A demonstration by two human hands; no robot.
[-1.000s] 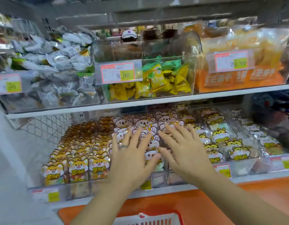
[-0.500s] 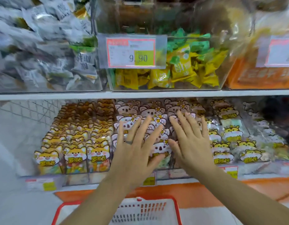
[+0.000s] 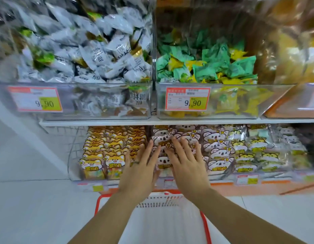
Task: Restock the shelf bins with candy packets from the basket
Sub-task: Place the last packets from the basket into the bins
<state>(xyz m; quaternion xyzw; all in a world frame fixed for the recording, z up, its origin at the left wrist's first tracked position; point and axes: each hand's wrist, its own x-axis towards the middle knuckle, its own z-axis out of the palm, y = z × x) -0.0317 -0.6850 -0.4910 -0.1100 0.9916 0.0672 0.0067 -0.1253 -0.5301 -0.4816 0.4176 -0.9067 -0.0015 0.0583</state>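
Both hands lie flat and released, fingers straight, grasping nothing: left hand (image 3: 140, 170) and right hand (image 3: 187, 166) press side by side on the koala packets (image 3: 218, 152) in their bin (image 3: 220, 174). Over the last second they have slid a little deeper along that row while I leaned in, so the basket (image 3: 98, 204) now shows below my wrists. To me this is levelling the row after a fill, with the next handful due from the basket, whose contents I cannot make out. Fox packets (image 3: 100, 155) crowd the left side and tiger packets (image 3: 247, 152) the right. Overhead, the upper shelf (image 3: 100, 122) hangs over the back rows, limiting my reach.
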